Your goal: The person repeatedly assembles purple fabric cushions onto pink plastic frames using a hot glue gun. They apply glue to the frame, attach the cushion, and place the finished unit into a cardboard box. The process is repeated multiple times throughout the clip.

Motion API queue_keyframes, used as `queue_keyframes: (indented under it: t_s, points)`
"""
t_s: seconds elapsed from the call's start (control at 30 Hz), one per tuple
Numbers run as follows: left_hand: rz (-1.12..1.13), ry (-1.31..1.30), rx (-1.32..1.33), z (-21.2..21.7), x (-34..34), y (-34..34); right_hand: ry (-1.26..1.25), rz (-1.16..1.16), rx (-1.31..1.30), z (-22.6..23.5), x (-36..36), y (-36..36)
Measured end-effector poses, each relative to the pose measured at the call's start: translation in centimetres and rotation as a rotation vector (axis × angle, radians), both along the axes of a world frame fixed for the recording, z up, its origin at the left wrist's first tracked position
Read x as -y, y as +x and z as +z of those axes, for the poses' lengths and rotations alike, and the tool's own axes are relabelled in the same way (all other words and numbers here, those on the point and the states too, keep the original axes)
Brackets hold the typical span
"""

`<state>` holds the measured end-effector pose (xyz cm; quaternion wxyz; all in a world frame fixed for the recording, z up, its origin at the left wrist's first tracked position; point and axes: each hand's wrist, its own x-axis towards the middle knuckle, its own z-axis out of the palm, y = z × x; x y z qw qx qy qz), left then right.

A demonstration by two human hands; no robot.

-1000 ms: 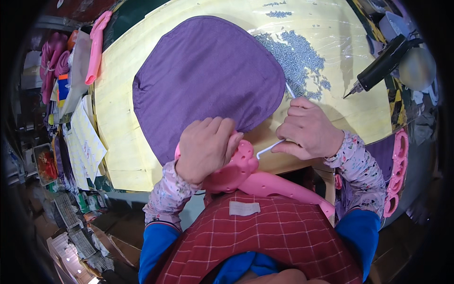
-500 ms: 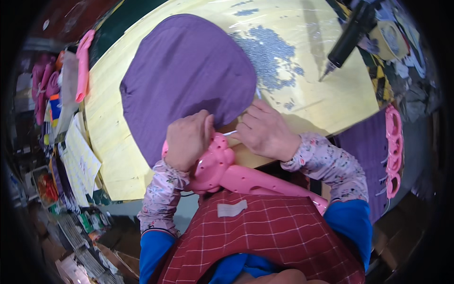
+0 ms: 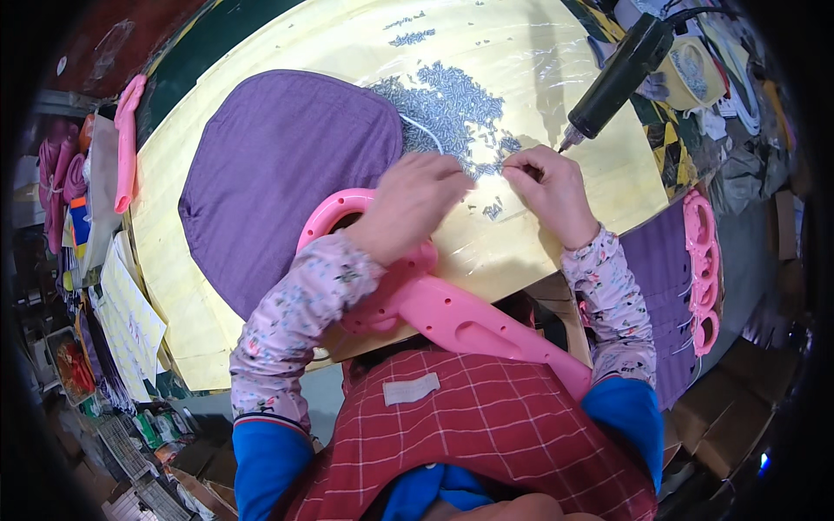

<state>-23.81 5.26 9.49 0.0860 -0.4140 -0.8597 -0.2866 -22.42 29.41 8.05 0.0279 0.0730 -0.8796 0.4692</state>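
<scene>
A pink plastic part (image 3: 469,326) with a ring-shaped end and small screw holes lies at the table's near edge, against my apron. My left hand (image 3: 413,207) reaches over its ring end, fingers bent together at the near edge of a pile of small grey screws (image 3: 465,95); what they hold is hidden. My right hand (image 3: 553,193) is at the pile's right side, thumb and forefinger pinched together; anything between them is too small to make out. Left of the pile lies a rounded purple cloth (image 3: 287,165). A white cord (image 3: 425,130) curves from its right edge.
A black electric screwdriver (image 3: 612,82) hangs tip down beyond my right hand. Purple cloths with pink handles (image 3: 702,273) hang at the right edge. Another pink part (image 3: 128,148) and a paper sheet (image 3: 130,304) are at the left. A tub (image 3: 695,74) stands far right.
Both hands have moved from the pink part and the white cord to the screw pile, the left crossing rightward. My right hand has let go of the cord.
</scene>
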Motion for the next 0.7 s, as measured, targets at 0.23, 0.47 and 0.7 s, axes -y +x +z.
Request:
queue_keyframes:
  t_s: [0.23,0.47,0.7]
  points:
    - [-0.012,-0.076,-0.001,-1.6,-4.9,-2.4,0.121,-0.008,-0.030,0.0,0.5,0.2]
    - [-0.054,-0.250,-0.073,-0.4,-5.5,-3.2,0.030,0.043,0.066,0.5,-1.0,0.2]
    - [-0.126,-0.265,0.061,-0.8,-4.7,-2.6,-0.234,-0.040,0.287,0.6,-2.6,0.6]
